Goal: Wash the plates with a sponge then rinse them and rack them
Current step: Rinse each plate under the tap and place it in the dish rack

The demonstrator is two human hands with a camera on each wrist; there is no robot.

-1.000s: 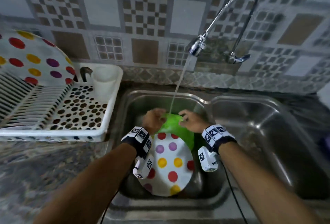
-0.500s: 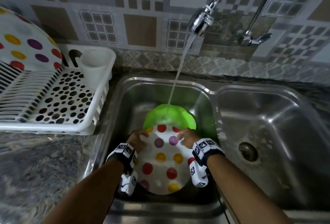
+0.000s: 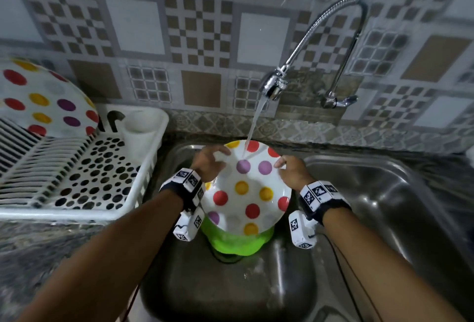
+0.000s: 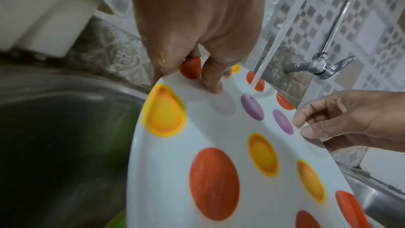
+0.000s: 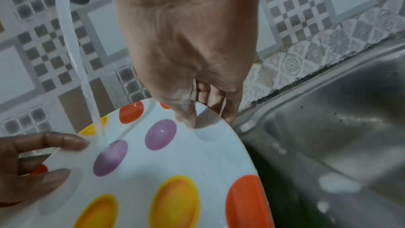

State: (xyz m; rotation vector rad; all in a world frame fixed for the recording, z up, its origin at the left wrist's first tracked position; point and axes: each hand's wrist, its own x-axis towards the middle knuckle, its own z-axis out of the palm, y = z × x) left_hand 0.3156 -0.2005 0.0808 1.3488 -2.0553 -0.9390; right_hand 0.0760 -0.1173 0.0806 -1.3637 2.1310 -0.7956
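Item, centre of the head view: round white plate with red, yellow and purple dots (image 3: 247, 188), held tilted over the left basin of the stainless steel double sink (image 3: 379, 208), between both hands. Left hand (image 3: 209, 165) grips the plate's upper-left rim, thumb on the dotted face, fingers curled behind the edge. Right hand (image 3: 292, 172) pinches the upper-right rim, thumb on the face, fingers behind. Beneath the plate's lower edge: bright green plastic dish (image 3: 238, 243), mostly covered, shape hard to make out.

Water stream (image 3: 252, 129) lands on the plate's upper face, by a purple dot, between the two hands. It falls from the chrome flexible-neck tap (image 3: 275, 85), upper right of centre.

Left of frame: white plastic dish rack (image 3: 84, 180) on the speckled counter; a second dotted plate (image 3: 43, 101) stands upright in it, cut off by the left edge. White cup holder (image 3: 139, 129) at the rack's far corner.

Behind: patterned grey and brown wall tiles (image 3: 200, 39).
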